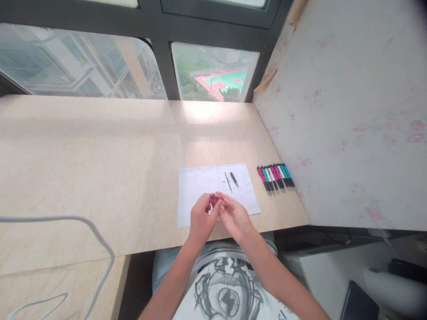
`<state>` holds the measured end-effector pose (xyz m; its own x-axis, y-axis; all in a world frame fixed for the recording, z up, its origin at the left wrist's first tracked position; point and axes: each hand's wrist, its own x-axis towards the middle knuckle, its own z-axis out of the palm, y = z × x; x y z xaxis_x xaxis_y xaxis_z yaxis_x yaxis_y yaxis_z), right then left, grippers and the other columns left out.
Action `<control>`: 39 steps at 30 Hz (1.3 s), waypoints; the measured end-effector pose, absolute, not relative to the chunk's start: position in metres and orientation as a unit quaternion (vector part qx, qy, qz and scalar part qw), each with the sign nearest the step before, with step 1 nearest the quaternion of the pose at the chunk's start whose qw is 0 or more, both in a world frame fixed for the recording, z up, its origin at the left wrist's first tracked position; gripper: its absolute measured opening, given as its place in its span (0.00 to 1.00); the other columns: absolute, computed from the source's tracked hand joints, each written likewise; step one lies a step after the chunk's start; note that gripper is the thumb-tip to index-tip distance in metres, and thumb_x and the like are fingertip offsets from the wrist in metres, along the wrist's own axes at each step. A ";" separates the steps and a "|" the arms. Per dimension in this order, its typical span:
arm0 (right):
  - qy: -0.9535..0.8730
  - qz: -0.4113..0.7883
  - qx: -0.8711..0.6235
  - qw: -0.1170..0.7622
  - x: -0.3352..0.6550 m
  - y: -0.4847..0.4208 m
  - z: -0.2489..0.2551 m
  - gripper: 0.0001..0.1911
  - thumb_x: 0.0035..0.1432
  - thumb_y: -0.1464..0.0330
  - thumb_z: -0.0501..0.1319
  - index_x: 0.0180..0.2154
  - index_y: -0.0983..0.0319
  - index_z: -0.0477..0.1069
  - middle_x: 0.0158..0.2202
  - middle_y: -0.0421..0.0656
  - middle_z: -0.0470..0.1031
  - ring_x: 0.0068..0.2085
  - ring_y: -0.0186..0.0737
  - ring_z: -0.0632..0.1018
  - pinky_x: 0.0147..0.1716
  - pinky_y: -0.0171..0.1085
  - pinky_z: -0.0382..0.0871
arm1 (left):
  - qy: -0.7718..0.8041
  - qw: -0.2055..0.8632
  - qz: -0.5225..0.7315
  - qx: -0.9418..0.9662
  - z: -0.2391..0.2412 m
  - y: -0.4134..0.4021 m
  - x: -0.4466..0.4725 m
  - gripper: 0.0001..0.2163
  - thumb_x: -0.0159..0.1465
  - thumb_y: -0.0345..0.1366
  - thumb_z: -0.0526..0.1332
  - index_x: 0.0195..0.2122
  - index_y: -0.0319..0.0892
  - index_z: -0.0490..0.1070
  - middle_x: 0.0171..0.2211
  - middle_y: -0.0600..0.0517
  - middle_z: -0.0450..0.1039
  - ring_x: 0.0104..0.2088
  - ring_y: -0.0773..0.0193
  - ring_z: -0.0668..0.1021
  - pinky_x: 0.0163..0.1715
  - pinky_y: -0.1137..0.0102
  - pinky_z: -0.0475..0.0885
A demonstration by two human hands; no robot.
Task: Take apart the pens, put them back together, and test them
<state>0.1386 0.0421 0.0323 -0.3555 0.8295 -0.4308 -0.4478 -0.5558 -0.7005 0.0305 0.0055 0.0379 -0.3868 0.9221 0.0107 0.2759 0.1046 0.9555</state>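
Observation:
Over the lower part of a white sheet of paper (pixel 193 189), both my hands meet around a pink pen barrel (pixel 214 198). My left hand (pixel 202 218) pinches it with thumb and fingers. The fingertips of my right hand (pixel 235 216) close on its other side, and its far end is partly hidden by them. Just beyond my hands, a thin dark pen refill (pixel 228 182) lies on the paper. Beside it rests a black pen grip section (pixel 234 179) with a pointed tip. A tiny white piece (pixel 223 180) sits to the left of the refill.
Several colourful pens (pixel 275 178) lie side by side on the table (pixel 133 155), right of the paper. A flowered wall panel (pixel 353 124) borders the right side, and windows (pixel 213 71) stand behind. A grey cable (pixel 96 235) curves across the left front.

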 end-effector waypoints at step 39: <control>-0.855 0.107 -0.507 0.025 0.134 0.097 0.031 0.12 0.67 0.65 0.52 0.41 0.63 0.73 0.41 0.49 0.76 0.45 0.44 0.74 0.37 0.37 0.68 | 0.710 0.186 0.299 0.609 0.009 0.000 0.018 0.08 0.65 0.35 0.55 0.44 0.44 0.70 0.41 0.48 0.76 0.37 0.58 0.76 0.40 0.63 0.70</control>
<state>0.1338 0.0972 0.0313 -0.4845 0.8722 -0.0668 0.8617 0.4627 -0.2082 0.0179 0.0003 0.0092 -0.1878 0.9772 0.0993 0.7542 0.0787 0.6519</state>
